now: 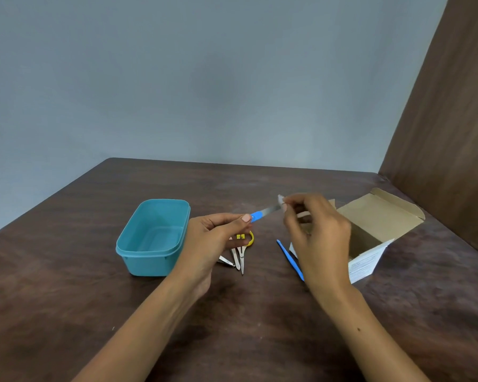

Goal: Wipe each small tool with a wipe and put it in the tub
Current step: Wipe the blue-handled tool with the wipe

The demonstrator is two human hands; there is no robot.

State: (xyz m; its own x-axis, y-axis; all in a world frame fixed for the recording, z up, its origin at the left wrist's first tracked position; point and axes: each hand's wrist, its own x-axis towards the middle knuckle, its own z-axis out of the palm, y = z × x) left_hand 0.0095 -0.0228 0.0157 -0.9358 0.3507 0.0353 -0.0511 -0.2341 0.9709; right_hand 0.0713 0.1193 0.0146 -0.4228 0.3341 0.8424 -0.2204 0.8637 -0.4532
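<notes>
**A:** What do you have on the left?

**B:** I see the teal tub (pixel 152 238) standing open on the brown table (pixel 66 299), with nothing visible inside it. Just right of it is my left hand (pixel 213 238), fingers curled, thumb and forefinger pinching the blue handle of a small metal file (pixel 264 213). The file is held in the air above the table, its blade slanting up to the right.

**A:** And under that hand?

**B:** A little cluster of tools, partly hidden by the palm. I can make out scissors (pixel 242 255) with a yellow handle loop, points toward me, and nail clippers (pixel 226 261) beside them. 1 more pale strip of metal lies between those 2; I can't say what it is.

**A:** The right hand?

**B:** My right hand (pixel 318 238) has its fingertips pinched around the far end of the file blade, holding a small white wipe (pixel 281 200) there. The wipe is blurred and mostly covered by the fingers.

**A:** Anything further right?

**B:** A thin blue tool (pixel 289 257) lies on the table, its near end hidden behind my wrist. Past it is an open cardboard box (pixel 375 224), flaps up, its left side hidden behind my hand and its label print too small to read.
</notes>
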